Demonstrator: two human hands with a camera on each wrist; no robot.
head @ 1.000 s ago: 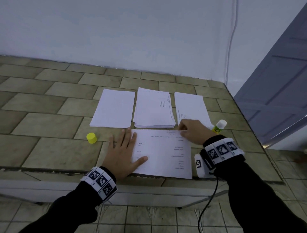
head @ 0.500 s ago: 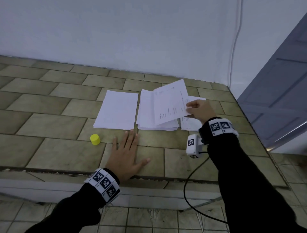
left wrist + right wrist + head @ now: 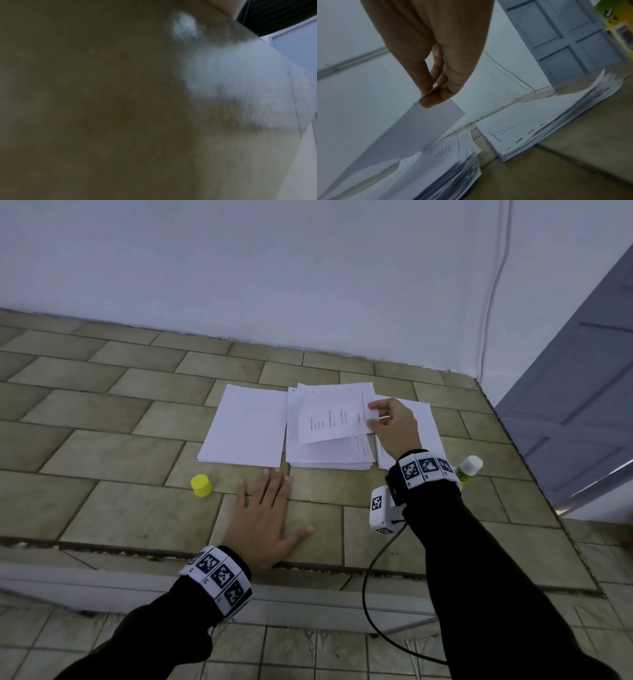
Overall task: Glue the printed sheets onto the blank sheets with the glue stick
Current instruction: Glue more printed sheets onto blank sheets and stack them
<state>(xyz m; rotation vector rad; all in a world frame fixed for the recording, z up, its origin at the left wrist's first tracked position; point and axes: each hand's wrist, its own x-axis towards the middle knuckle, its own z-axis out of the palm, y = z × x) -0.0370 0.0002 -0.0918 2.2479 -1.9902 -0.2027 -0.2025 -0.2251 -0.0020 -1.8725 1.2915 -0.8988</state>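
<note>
The right hand (image 3: 390, 424) is pinching one thin printed sheet (image 3: 334, 414) by its edge between thumb and fingertips (image 3: 428, 102), holding it tilted above the middle stack (image 3: 325, 453) of printed paper. The left hand (image 3: 265, 518) is lying flat with straight, spread fingers on the rough tiled table (image 3: 102, 440). The blank sheets (image 3: 246, 426) are lying left of the middle stack, and another printed pile (image 3: 426, 422) is lying right of it. The glue stick (image 3: 467, 469) is standing behind the right wrist. Its round yellow cap (image 3: 201, 485) is sitting near the left hand.
</note>
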